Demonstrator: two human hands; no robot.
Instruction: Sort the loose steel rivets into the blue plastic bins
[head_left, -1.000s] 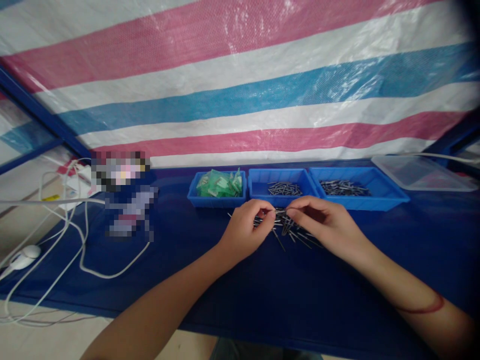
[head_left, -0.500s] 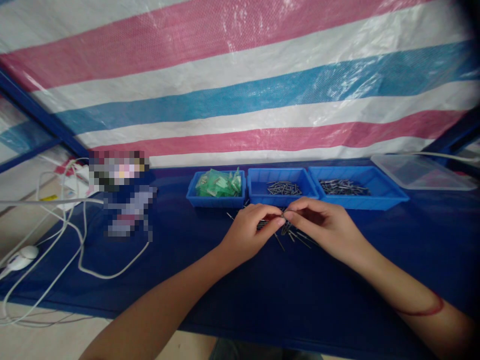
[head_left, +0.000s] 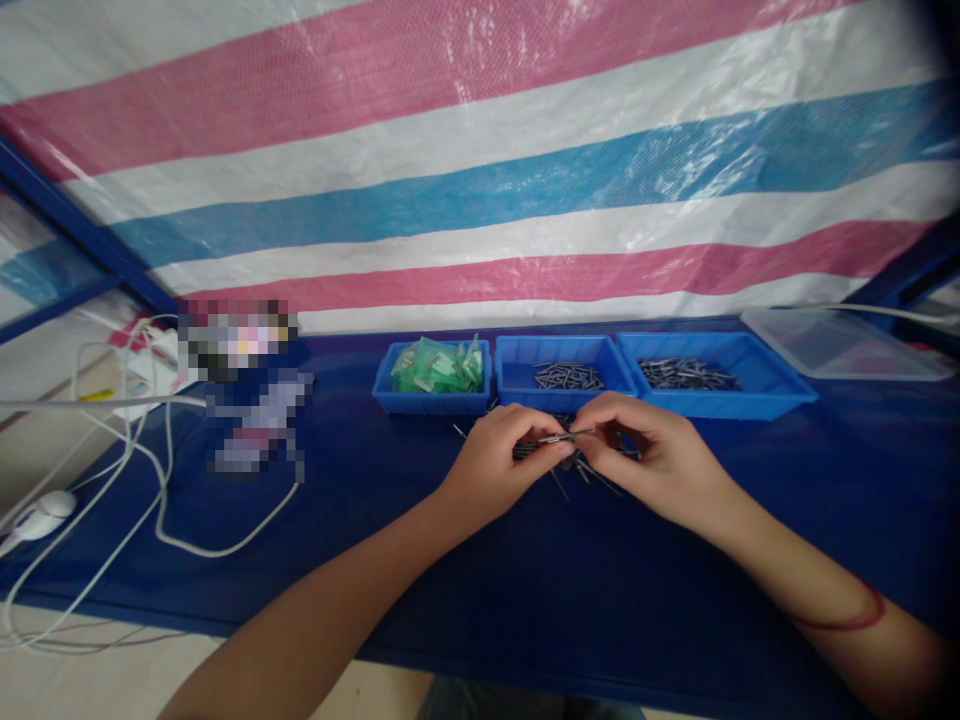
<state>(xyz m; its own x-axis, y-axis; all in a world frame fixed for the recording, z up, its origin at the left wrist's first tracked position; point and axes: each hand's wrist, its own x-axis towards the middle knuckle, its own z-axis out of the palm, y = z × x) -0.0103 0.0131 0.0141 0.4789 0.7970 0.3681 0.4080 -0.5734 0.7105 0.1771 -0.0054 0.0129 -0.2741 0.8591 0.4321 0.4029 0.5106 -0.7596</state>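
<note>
My left hand [head_left: 501, 450] and my right hand [head_left: 651, 448] meet over the table in front of the blue bins. Between the thumb and fingers of my left hand is a thin metal pin [head_left: 556, 438], lying roughly level. My right hand's fingertips close on its right end. Under and behind the hands lies a loose pile of similar thin metal pins [head_left: 592, 474], partly hidden by my fingers. The middle blue bin [head_left: 566, 401] holds short metal pieces [head_left: 568, 377]. More dark metal pieces [head_left: 686, 374] lie in the right blue bin [head_left: 724, 404].
Small green plastic packets [head_left: 437, 367] fill the left blue bin [head_left: 432, 403]. A clear plastic lid [head_left: 847, 345] lies at the back right. White cables [head_left: 225, 552] and a white mouse-like object [head_left: 46, 515] are at the left. A striped sheet [head_left: 480, 215] hangs behind the dark blue table [head_left: 480, 620].
The metal pin now shows level between my fingertips, where it was mostly hidden before. My right fingers have shifted slightly and opened a wider gap behind the pinch.
</note>
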